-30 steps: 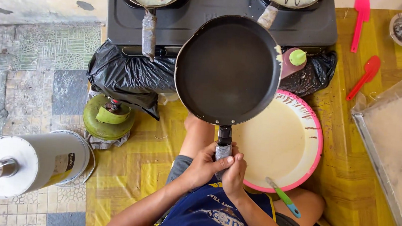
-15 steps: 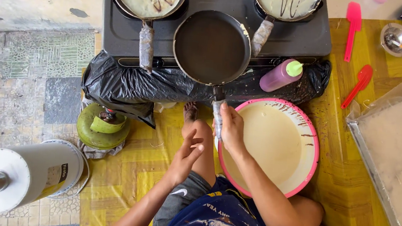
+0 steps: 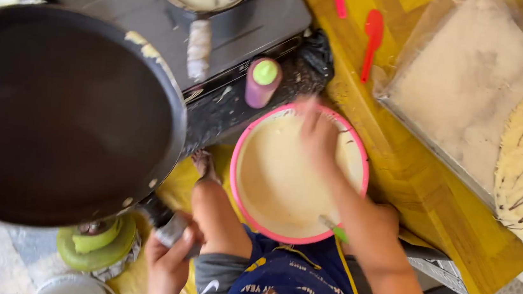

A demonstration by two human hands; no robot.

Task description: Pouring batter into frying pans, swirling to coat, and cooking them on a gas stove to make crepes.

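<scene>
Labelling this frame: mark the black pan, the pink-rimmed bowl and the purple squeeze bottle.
black pan (image 3: 54, 114), head view, middle of its dark inner surface
pink-rimmed bowl (image 3: 248, 219), head view, lower left rim
purple squeeze bottle (image 3: 258, 89), head view, its purple body below the green cap

I'm cooking on a home floor: a black tabletop gas stove (image 3: 248, 24) beyond my hands, yellow patterned mat (image 3: 424, 182) beneath, pink-rimmed batter bowl (image 3: 249, 210) between my knees.

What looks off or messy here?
Batter residue is caked on the rim of the black frying pan held by the left hand, with pale splatter on the stove front. Nothing looks damaged.
</scene>
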